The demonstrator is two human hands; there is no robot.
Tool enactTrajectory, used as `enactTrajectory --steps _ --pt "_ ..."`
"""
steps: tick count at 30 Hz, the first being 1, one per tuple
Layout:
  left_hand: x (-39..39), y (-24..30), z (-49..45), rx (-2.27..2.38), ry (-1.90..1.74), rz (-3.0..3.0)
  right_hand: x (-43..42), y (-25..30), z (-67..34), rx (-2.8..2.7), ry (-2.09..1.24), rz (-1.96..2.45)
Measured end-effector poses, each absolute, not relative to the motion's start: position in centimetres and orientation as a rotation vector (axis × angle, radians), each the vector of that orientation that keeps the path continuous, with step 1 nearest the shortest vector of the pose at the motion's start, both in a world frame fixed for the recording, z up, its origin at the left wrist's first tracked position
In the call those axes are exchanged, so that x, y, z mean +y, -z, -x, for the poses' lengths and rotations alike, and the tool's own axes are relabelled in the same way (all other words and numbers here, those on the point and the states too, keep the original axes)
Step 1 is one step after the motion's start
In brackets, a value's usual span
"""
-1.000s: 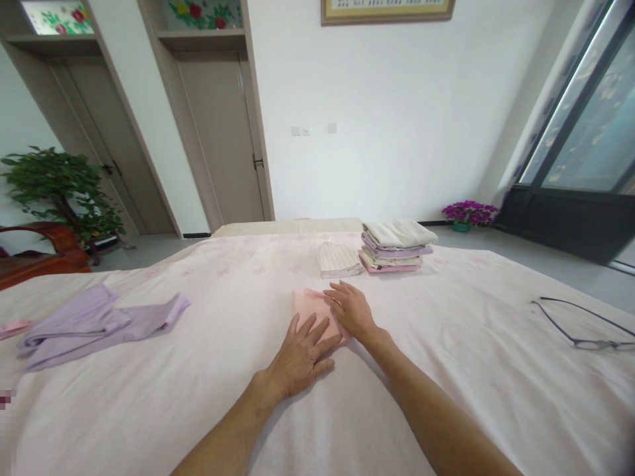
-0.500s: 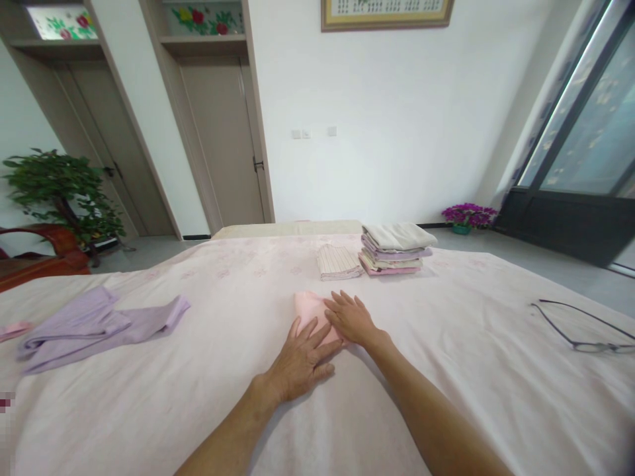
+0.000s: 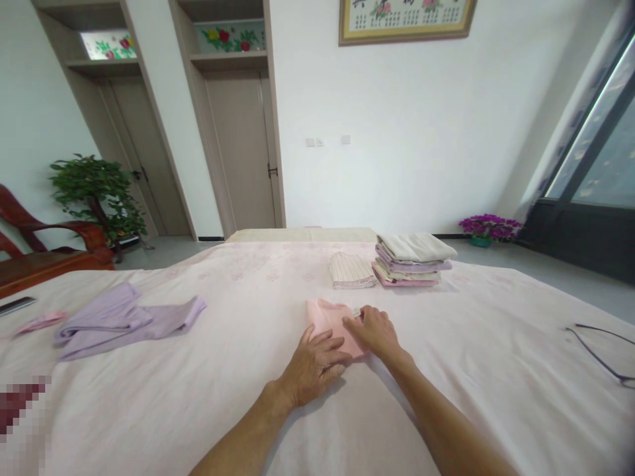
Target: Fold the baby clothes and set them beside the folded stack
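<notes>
A small folded pink cloth [image 3: 330, 314] lies on the pale bedspread in front of me. My left hand [image 3: 317, 363] rests flat on its near left part, fingers spread. At the cloth's right edge my right hand [image 3: 377, 332] has its fingers curled in, thumb and fingers closed on the edge. A small whitish bit shows by those fingertips; I cannot make out what it is. Just beyond is a folded striped cloth [image 3: 352, 271], beside a stack of folded clothes [image 3: 414, 258] with a whitish one on top.
Lilac trousers [image 3: 124, 324] lie loosely folded at left, near a small pink piece [image 3: 42, 322] and a phone [image 3: 17, 305]. Eyeglasses [image 3: 602, 357] lie at the right on the bedspread [image 3: 238, 396]. A wooden chair [image 3: 64, 244] and a plant [image 3: 99, 192] stand beyond the left side.
My right hand has gone from lying flat with fingers stretched to curled at the cloth's right edge. My left hand stays flat on the cloth. The view has turned slightly left.
</notes>
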State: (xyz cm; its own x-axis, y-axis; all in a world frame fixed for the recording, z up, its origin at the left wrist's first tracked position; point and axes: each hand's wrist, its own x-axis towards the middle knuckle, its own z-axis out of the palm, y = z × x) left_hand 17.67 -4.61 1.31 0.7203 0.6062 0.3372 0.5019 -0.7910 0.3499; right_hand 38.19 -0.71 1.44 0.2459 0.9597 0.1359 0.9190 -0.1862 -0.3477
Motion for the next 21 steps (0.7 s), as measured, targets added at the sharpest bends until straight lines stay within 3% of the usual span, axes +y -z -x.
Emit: enactTrajectory --steps 6,13,17,21 --pt "-4.3 -0.8 -17.7 0.898 -0.827 -2.559 -0.6 -1.2 -37.3 -1.687 -0.343 2.095" --pt "-0.4 0.8 -15.5 1.345 -1.414 -1.831 0.1 -1.0 -37.3 -1.473 -0.589 1.716" --pt "1.9 1.2 -14.3 1.336 -1.486 -1.425 2.2 -3.2 -37.8 -1.346 -0.787 1.431" --pt "2.8 1.6 -14.2 1.375 -1.433 -1.373 6.4 -6.1 -38.6 -1.277 -0.766 1.423"
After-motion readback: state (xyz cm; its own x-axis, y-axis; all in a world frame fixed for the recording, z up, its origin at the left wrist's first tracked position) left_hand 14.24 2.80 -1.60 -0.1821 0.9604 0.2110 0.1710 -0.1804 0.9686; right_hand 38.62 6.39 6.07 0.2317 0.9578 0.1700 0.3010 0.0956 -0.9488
